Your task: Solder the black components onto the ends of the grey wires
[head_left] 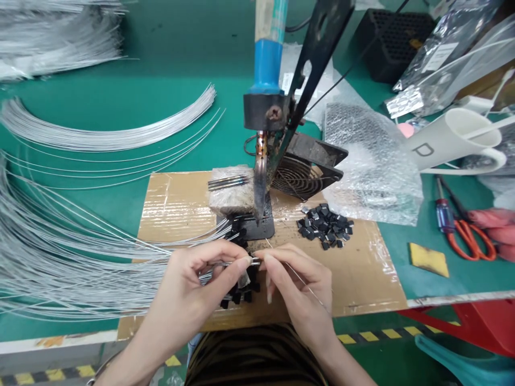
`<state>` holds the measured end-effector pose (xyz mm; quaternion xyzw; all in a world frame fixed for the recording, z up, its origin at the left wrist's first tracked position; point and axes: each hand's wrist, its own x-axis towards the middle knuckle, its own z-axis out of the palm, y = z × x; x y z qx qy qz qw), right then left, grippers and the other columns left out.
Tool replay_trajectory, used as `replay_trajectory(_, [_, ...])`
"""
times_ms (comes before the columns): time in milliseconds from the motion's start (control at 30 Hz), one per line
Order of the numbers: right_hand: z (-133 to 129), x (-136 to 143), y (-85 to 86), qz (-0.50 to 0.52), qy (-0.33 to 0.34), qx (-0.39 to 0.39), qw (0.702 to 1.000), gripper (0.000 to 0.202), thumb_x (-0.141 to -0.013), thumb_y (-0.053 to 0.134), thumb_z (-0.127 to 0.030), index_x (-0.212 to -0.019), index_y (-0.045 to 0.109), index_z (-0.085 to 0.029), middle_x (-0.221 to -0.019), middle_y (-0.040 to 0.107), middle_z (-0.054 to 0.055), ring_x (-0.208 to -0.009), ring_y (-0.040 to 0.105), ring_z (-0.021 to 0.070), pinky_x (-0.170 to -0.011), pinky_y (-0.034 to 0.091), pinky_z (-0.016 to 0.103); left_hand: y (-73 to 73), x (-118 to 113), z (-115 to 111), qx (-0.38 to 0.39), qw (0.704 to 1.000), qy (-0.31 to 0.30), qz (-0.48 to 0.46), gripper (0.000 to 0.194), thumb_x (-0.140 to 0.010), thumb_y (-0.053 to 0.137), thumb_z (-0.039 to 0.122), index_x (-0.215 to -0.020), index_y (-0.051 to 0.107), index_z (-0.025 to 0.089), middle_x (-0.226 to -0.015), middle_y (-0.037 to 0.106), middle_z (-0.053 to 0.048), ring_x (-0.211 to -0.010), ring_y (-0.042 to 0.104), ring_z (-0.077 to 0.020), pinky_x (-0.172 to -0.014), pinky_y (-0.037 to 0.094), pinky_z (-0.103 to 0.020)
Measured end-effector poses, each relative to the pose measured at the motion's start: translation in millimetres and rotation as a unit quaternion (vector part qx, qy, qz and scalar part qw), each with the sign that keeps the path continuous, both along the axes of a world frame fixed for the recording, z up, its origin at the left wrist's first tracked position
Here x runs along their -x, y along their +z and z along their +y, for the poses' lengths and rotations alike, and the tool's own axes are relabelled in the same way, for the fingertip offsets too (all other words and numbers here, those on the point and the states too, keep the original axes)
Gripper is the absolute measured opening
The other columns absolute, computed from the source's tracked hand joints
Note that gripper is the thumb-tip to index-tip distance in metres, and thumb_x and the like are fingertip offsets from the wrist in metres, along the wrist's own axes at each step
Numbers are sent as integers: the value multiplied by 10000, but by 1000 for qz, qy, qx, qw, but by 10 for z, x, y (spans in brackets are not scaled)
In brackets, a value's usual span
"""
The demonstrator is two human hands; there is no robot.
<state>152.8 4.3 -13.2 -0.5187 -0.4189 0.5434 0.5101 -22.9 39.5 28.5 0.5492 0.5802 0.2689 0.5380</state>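
My left hand (pixel 209 281) is closed, thumb and forefinger pinched on the silvery end of a thin wire just below the soldering iron. Close against it, my right hand (pixel 300 281) pinches at the same spot. A thin strand (pixel 308 289) crosses the right hand's fingers. The exact contact between the fingertips is too small to make out. Under and behind the left hand lie grey wires (pixel 100 268) with black ends (pixel 243 295). Above the hands, the blue-handled soldering iron (pixel 268 67) points downward in a black metal stand (pixel 308 64).
Brown cardboard (pixel 362 273) covers the work spot. Small black pieces (pixel 325 225) lie right of the iron, near a fan (pixel 306 166). A wrapped block (pixel 231 198) sits left of the tip. Farther right are a yellow sponge (pixel 428 260), orange-handled scissors (pixel 472 238) and a white mug (pixel 454 139).
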Motion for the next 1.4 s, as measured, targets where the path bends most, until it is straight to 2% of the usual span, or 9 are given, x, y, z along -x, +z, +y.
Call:
replay_trajectory(267, [-8,42,8,12,-13,6,1000,112,-950,744,-272,-977,850,-249,-786,682,17,-544,593,102,-471,489,215,2,-14,-18,4,1000,19,3,163,-897,728,351,-829,797,219,-739,742,-16,-654,606,-154,-575,439,-262])
replay_trajectory(433, [-27,50,1,7,-29,0,1000,90,-931,764,-223,-883,837,-245,-755,679,0,-543,576,90,-478,476,206,-53,24,-41,-16,1000,-3,17,179,-927,711,370,-857,773,217,-752,750,-20,-659,631,-156,-571,456,-255])
replay_trajectory(533, [-35,41,9,-3,-26,-12,1000,98,-930,762,-204,-891,838,-251,-736,675,-7,-541,577,91,-479,470,209,-69,41,-56,-27,999,-10,21,167,-944,698,376,-903,763,227,-722,743,-4,-630,620,-147,-563,458,-247])
replay_trajectory(767, [-37,37,6,-17,-23,-26,999,116,-931,754,-179,-899,838,-252,-732,677,-11,-544,589,88,-492,473,205,-16,16,-63,-51,998,-20,28,154,-952,693,315,-848,769,232,-752,734,7,-691,628,-144,-628,491,-237])
replay_trajectory(1000, [-40,44,-11,-19,-27,-30,999,119,-931,758,-184,-919,843,-266,-729,676,-23,-536,589,72,-493,470,185,-14,-28,-70,-30,999,16,5,163,-935,706,306,-821,770,209,-758,729,3,-684,611,-132,-632,479,-223])
replay_trajectory(1167, [-1,44,-2,35,-10,12,999,116,-956,743,-256,-945,856,-275,-747,674,-20,-503,593,54,-477,486,165,-50,-15,-71,-29,1000,2,1,186,-956,681,314,-819,735,199,-661,640,21,-611,536,-111,-563,430,-205])
replay_trajectory(1400, [3,81,-41,136,7,57,989,119,-967,752,-313,-1002,859,-278,-814,722,-9,-464,609,26,-472,511,135,-66,-30,-68,-34,999,1,-20,181,-965,675,312,-832,725,200,-670,652,18,-612,528,-108,-564,423,-201])
